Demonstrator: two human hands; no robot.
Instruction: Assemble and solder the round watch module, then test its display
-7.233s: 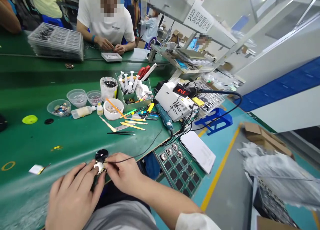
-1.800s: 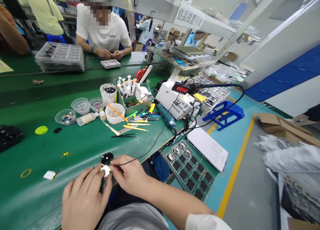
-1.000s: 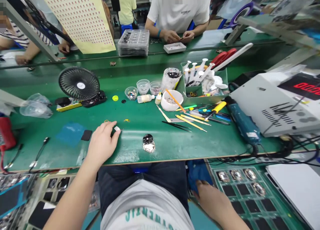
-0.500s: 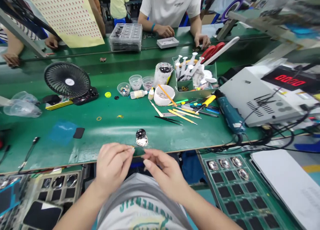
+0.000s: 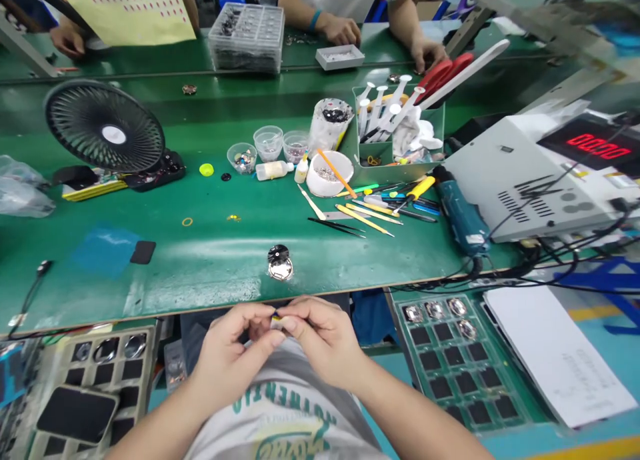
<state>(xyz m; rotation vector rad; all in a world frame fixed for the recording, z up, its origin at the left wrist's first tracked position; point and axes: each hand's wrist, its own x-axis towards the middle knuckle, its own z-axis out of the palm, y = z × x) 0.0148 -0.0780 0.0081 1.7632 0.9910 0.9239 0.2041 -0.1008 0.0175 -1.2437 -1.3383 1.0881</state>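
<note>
My left hand (image 5: 235, 347) and my right hand (image 5: 323, 340) meet in front of my shirt, just below the bench edge. Fingertips of both are pinched round one tiny piece (image 5: 275, 317) with dark blue and yellow on it; most of it is covered and its kind is unclear. On the bench beyond them lie a black disc (image 5: 279, 253) like a watch dial and a shiny silver round part (image 5: 281, 270), which overlap. A pair of black tweezers (image 5: 336, 227) rests farther back, near yellow-handled tools (image 5: 367, 220).
A black fan (image 5: 107, 130) stands left. Small cups (image 5: 269, 143), a white bowl (image 5: 330, 173) and a divided bin (image 5: 395, 170) sit at the back. An electric screwdriver (image 5: 463, 213) lies by a grey box (image 5: 545, 180). Trays (image 5: 460, 367) flank me. A co-worker's hands (image 5: 427, 52) are opposite.
My hands were apart and have come together at the fingertips, lower and nearer my body. The camera view has shifted, so the bench items sit higher in the picture.
</note>
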